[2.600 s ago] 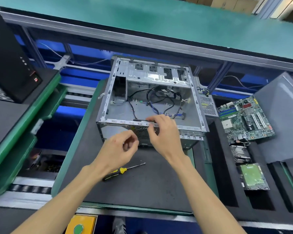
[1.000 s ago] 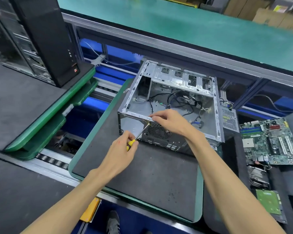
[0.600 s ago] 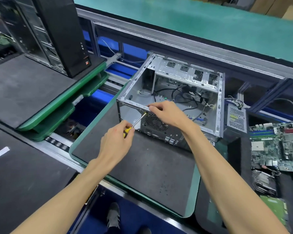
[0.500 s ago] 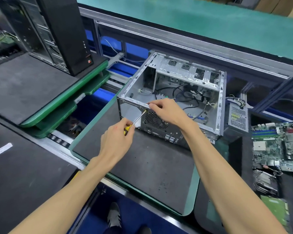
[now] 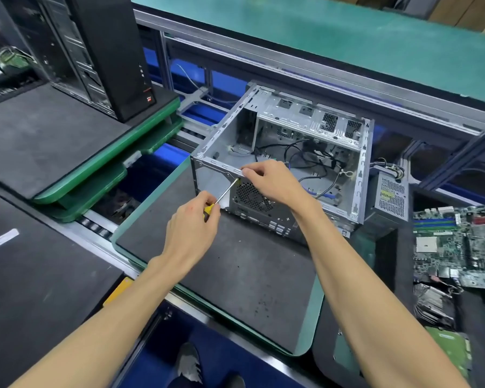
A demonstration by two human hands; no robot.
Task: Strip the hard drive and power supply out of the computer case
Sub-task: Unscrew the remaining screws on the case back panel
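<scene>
Left hand [image 5: 192, 228] gripping screwdriver [image 5: 224, 193] at case [image 5: 359, 175] rim, right hand [image 5: 272, 182] pinching that rim

The open grey computer case [image 5: 286, 152] is lying on its side, loose cables [image 5: 305, 158] trailing inside; the power supply [image 5: 391, 197] is sitting just beside it.

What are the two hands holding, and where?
The left hand grips the screwdriver by its yellow handle. The right hand pinches the computer case at its near top rim.

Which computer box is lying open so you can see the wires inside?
The silver computer case under the hands: its wires show. The black tower at the back left stands upright.
</scene>
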